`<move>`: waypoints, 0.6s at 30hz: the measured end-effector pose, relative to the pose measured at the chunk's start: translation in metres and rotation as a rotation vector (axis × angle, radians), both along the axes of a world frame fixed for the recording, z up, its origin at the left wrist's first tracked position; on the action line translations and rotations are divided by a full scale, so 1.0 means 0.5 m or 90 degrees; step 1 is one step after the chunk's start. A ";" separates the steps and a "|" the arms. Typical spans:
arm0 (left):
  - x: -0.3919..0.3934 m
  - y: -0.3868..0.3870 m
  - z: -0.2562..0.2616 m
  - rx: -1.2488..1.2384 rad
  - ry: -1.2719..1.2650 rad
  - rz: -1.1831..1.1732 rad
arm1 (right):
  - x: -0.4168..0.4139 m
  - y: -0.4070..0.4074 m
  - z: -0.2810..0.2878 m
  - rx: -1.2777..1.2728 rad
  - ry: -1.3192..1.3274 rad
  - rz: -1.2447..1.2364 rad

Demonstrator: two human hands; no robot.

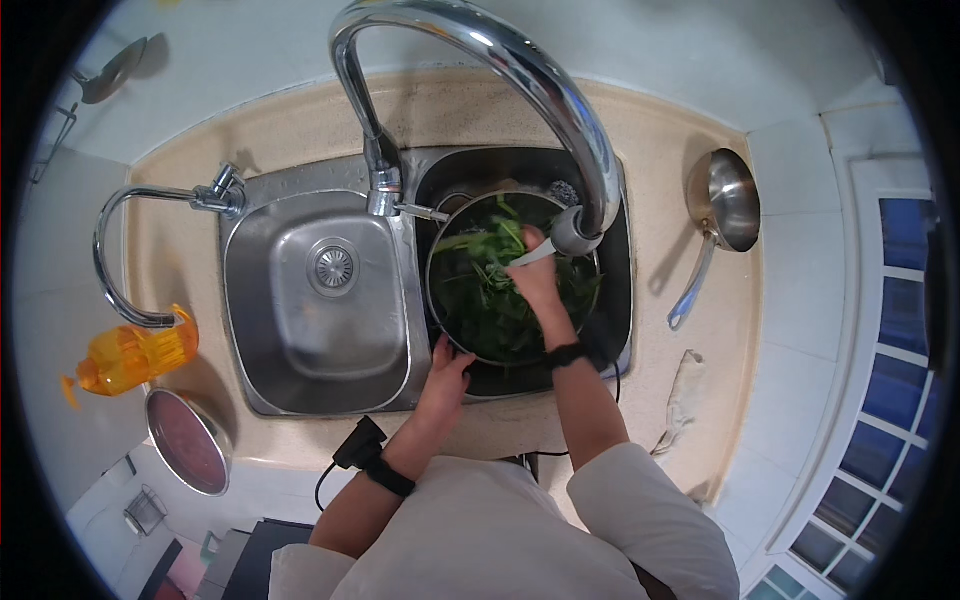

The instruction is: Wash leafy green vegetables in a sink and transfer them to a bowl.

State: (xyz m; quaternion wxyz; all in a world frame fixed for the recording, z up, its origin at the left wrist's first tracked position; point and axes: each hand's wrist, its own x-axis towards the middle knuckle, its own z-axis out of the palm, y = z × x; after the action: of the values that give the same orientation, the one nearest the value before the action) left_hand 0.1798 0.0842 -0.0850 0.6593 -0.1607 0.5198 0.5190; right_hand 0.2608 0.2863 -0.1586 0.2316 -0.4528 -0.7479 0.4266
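Observation:
A round metal-rimmed basin (433,313) stands in the right sink bowl, filled with leafy greens (491,315) in water. My right hand (536,266) is inside it, fingers curled against a bunch of brighter green stems and leaves; its fingertips are partly hidden. From the grey spout head of the tall chrome faucet (574,112), a stream of water (534,253) falls across this hand. At the basin's near left edge, my left hand (448,375) grips the rim, thumb toward the right. Both wrists wear black bands.
To the left is the bare steel left sink bowl (300,345). A smaller chrome tap (112,262), an orange bottle (127,360) and a metal bowl of pinkish liquid (187,442) stand beyond it. On the right counter are a steel ladle-like pan (724,199) and a crumpled cloth (682,397).

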 end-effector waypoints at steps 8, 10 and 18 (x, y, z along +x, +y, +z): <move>0.000 -0.004 -0.017 0.044 -0.016 -0.018 | 0.106 -0.013 0.122 0.018 -0.213 0.066; 0.004 -0.003 -0.020 0.041 -0.013 -0.016 | 0.111 -0.026 0.099 -0.006 -0.477 0.187; 0.007 -0.001 -0.021 0.045 -0.012 0.006 | -0.020 -0.096 -0.077 0.104 -0.576 0.264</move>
State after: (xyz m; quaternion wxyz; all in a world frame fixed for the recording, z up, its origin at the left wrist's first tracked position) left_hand 0.1831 0.0839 -0.0957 0.6668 -0.1446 0.4944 0.5385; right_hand 0.2507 0.2384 -0.1971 -0.1710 -0.4148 -0.8784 0.1645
